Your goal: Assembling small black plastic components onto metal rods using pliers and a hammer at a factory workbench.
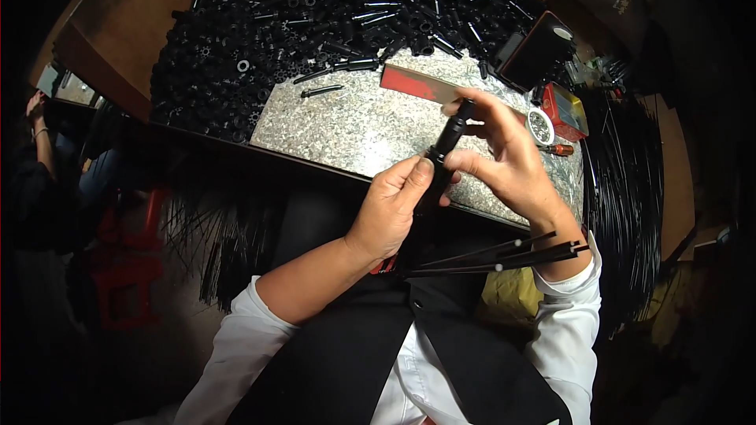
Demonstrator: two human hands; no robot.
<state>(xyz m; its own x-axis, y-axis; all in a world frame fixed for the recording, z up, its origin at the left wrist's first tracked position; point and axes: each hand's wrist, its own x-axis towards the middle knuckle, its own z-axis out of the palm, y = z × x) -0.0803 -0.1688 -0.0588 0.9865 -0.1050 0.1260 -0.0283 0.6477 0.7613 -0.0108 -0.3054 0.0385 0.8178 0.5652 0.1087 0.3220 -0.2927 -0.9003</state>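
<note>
My left hand (391,203) is closed round a black umbrella frame (450,135), thumb along its side, over the near edge of the table. The frame's thick tubular end tilts up and away to the right. Round that upper end curl the fingers of my right hand (508,153), the index near its tip and the thumb lower down. Several thin black ribs (504,256) with small pale tips stick out below my hands toward my right forearm; how they join the tube is hidden.
A large heap of black plastic parts and shiny pins (331,16) covers the speckled tabletop (315,126). A red-faced bar (417,84), dark flat device (535,51), white cup (539,127), red-yellow box (565,112) and screwdriver (560,149) lie there. Thin black rods (622,205) hang at right.
</note>
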